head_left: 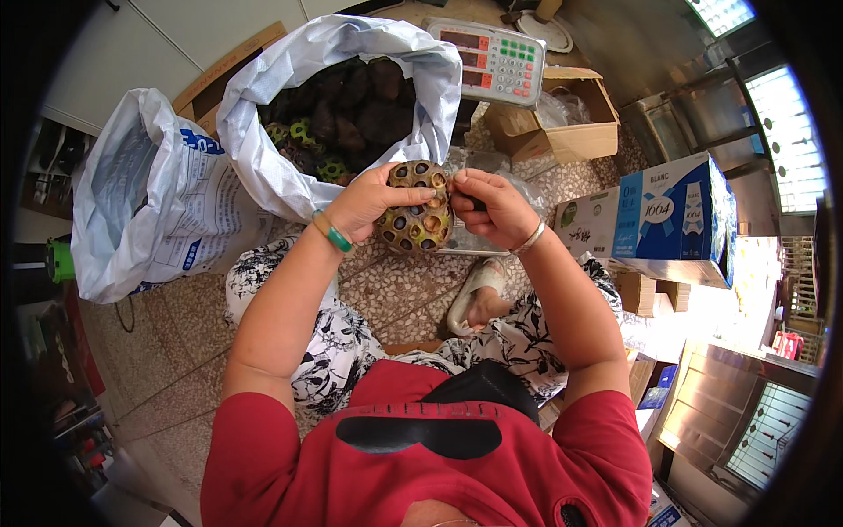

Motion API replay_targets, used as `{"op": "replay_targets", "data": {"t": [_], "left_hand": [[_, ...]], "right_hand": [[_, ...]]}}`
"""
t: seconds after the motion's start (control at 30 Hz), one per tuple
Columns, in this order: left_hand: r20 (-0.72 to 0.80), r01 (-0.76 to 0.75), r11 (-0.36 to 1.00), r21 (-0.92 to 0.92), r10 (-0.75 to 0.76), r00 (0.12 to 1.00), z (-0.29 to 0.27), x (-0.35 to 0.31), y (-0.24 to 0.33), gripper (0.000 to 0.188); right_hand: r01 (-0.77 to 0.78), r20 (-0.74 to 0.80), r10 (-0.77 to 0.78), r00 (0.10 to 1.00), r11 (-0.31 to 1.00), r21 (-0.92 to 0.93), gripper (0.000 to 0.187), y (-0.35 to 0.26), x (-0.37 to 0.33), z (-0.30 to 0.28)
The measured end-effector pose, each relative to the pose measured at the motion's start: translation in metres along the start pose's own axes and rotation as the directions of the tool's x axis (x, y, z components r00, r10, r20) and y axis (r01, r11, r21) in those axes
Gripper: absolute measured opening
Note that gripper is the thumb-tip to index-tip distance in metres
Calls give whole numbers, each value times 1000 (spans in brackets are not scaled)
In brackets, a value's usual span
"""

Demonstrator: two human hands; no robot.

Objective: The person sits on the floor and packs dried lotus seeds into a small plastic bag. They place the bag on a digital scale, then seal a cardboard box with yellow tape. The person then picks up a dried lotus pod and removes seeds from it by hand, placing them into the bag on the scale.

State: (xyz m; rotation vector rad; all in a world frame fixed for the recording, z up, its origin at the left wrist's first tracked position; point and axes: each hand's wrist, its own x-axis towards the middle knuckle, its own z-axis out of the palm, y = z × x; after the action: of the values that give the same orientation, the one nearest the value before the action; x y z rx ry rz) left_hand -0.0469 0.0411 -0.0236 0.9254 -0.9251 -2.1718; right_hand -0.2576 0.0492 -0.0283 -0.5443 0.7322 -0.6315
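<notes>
My left hand (369, 204) is closed round a lotus seed pod (409, 232), brownish yellow-green and full of round holes. Dark seeds show in several of them, and my left thumb lies across its face. At the pod's right edge my right hand (499, 209) is closed, thumb and forefinger pinched together. Something dark shows under its curled fingers, too hidden to name. Just beyond both hands stands an open white woven sack (255, 145), holding dark brown lumpy pieces and a few green lotus pods (303, 133).
A second white sack (132, 202) stands on the left. Beyond my right hand are a digital scale (479, 95) and an open cardboard box (580, 140) with clear plastic inside. A blue and white carton (672, 220) stands to the right. My feet rest on a speckled floor (386, 290).
</notes>
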Motion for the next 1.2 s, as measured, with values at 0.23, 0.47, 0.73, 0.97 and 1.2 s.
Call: {"op": "replay_targets", "data": {"t": [0.23, 0.47, 0.73, 0.97, 1.2], "left_hand": [[-121, -68, 971, 230, 98, 988, -5, 5, -9, 38], [-33, -84, 944, 321, 99, 995, -8, 6, -17, 32], [-46, 26, 991, 128, -20, 999, -6, 6, -8, 35], [-102, -48, 985, 167, 66, 993, -1, 0, 0, 43], [-100, 25, 985, 173, -8, 995, -1, 1, 0, 43]], "right_hand": [[63, -116, -105, 988, 947, -316, 37, -5, -6, 4], [-1, -45, -401, 915, 109, -994, 47, 7, 2, 29], [55, 48, -49, 998, 988, -143, 22, -8, -10, -27], [217, -916, 29, 399, 968, 126, 16, 9, -18, -287], [-294, -969, 39, 246, 955, -36, 31, 90, -7, -349]]}}
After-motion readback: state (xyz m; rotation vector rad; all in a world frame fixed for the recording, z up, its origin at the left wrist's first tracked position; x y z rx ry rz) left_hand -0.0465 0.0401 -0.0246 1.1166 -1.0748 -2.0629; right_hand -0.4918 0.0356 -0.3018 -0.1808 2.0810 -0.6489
